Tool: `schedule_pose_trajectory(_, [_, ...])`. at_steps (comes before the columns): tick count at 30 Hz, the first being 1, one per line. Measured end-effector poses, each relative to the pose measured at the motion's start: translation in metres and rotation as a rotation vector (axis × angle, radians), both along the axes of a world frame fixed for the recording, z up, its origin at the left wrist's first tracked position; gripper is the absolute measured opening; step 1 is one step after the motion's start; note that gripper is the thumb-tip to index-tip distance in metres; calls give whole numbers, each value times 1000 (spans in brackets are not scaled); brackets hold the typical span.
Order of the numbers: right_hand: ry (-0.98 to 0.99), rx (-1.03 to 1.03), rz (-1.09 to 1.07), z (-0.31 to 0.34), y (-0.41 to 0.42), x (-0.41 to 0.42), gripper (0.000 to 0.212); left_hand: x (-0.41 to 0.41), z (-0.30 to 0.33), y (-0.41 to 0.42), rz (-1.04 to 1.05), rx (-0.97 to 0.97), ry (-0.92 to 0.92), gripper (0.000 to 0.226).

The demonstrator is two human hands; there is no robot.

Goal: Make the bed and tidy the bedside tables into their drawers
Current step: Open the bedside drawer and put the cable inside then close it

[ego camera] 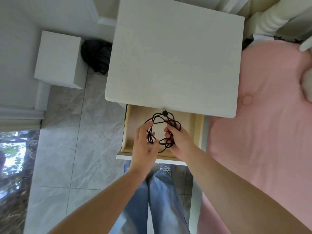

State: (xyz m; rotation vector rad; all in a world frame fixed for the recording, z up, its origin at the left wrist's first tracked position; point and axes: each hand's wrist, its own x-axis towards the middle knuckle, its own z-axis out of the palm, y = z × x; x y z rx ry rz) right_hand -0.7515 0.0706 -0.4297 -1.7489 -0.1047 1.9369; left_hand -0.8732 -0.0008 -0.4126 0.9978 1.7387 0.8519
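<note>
The right hand (179,141) was found at lower centre of the frame, fingers curled round one side of a loosely coiled black cable (162,130), which was gripped there. The left hand (145,141) was held at the opposite side of the coil; its fingers were spread and only slightly bent, the tips touching the loops, and no closed grip could be made out. The coil was thus supported from both sides, presumably so that the loops would not spring apart while being set down. The cable was located over the wooden floor of the open drawer (197,125), which was pulled out below the front edge of the white bedside table (175,58); whether it rested on the drawer floor or was held just above it could not be told. A plug end was seen at the top of the coil, near the table edge. The pink bedding (263,132) was noted along the right of the frame. The step in hand was judged to be the stowing of the cable.
</note>
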Motion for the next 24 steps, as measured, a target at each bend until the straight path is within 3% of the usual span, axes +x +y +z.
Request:
schedule_pose_trajectory(2, [4, 12, 29, 0, -2, -4, 9, 12, 6, 5, 246, -40, -12, 38])
schedule_pose_trajectory(6, [14, 32, 29, -3, -3, -7, 9, 15, 1, 16, 437, -154, 66, 50])
schedule_pose_trajectory(9, [-27, 30, 82, -10, -4, -6, 9, 3, -17, 25, 545, -440, -173, 59])
schedule_pose_trajectory(11, [-63, 32, 130, -17, -7, -3, 10, -7, -34, 29, 467, -618, -400, 51])
schedule_pose_trajectory(12, [-82, 36, 149, -21, -8, -1, 10, -11, -42, 30, 362, -655, -415, 43])
schedule_pose_trajectory(16, [-180, 46, 268, -50, -4, 5, 21, -29, -68, 41, 192, -621, -273, 17])
schedule_pose_trajectory(20, [-273, -4, 298, -84, -4, 5, 32, -40, -102, 49, 174, -608, -143, 21])
schedule_pose_trajectory(24, [-327, -35, 329, -117, -10, -1, 29, -37, -122, 49, 49, -583, 37, 28])
